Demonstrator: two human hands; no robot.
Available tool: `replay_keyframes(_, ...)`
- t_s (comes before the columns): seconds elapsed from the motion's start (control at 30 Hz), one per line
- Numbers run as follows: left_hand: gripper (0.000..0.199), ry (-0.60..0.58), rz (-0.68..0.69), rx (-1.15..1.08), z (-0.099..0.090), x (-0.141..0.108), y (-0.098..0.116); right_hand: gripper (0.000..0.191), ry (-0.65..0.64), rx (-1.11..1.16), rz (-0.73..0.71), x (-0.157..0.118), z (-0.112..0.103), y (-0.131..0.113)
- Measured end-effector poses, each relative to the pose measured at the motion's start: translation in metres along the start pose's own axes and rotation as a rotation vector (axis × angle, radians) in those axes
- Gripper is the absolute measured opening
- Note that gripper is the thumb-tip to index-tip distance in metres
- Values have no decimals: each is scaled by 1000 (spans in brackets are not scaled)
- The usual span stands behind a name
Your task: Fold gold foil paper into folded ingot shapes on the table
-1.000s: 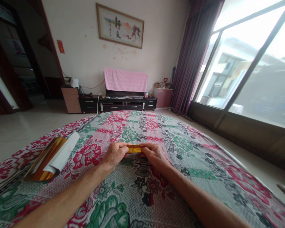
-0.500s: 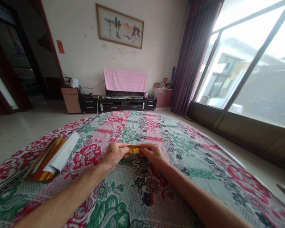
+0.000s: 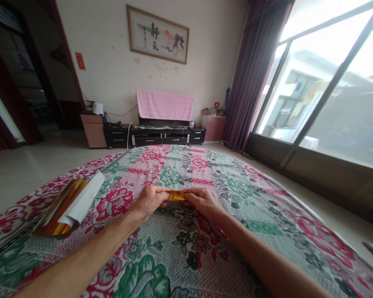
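Observation:
A small folded piece of shiny gold paper (image 3: pixel 177 195) is stretched between my two hands, a little above the flowered tablecloth (image 3: pixel 239 188). My left hand (image 3: pixel 151 199) pinches its left end between thumb and fingers. The right end is pinched the same way by my right hand (image 3: pixel 202 200). Both ends of the paper are hidden by the fingertips. To the left on the cloth lies a loosely curled stack of gold paper sheets (image 3: pixel 62 203), with a white sheet (image 3: pixel 86 198) rolled over its right side.
Beyond the table stands a low black TV cabinet (image 3: pixel 161 136), with a pink cloth (image 3: pixel 164 105) draped over the television. A purple curtain (image 3: pixel 255 74) and a large window (image 3: pixel 323 91) are at the right. A doorway (image 3: pixel 25 82) opens at the far left.
The gold paper's front face has turned slightly and looks flatter between the fingers. Both hands keep their grip in almost the same place.

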State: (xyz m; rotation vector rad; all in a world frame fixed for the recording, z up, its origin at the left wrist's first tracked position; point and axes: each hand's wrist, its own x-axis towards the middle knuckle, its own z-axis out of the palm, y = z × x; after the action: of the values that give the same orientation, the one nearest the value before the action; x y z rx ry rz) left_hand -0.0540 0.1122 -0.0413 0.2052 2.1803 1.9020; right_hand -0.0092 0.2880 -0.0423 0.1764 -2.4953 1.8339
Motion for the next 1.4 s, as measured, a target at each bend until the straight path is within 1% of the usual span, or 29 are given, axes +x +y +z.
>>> replay_keyframes(0.1,29,0,11,21,0,1,-2,23,-11,-7,-7,1,-1,2)
replay_keyframes(0.23,28,-1,18,27,1,1,-3,23,22,-69,-19,3,0,7)
replay_keyframes(0.33,26,-1,8,23,1,1,-3,23,23,-68,-21,3,0,8)
replay_keyframes(0.47,24,6,2,19,0,1,-2,21,24,-28,-2,2,1,4)
replay_keyframes(0.6,24,-24,-17,-3,0,0,0,17,20,76,21,0,2,-1)
replay_keyframes(0.8,24,-49,-38,-30,0,0,0,16,5,172,39,1,3,1)
replay_keyframes(0.97,29,-75,-40,-35,-3,0,1,20,-28,135,23,0,1,0)
replay_keyframes(1.07,32,-93,-42,-19,-4,0,2,20,-18,131,19,0,1,0)
replay_keyframes(1.23,29,-65,-16,9,-2,2,-1,17,44,124,66,1,2,4)
replay_keyframes(1.4,29,-45,-22,5,-1,2,-2,19,42,98,56,3,2,7)
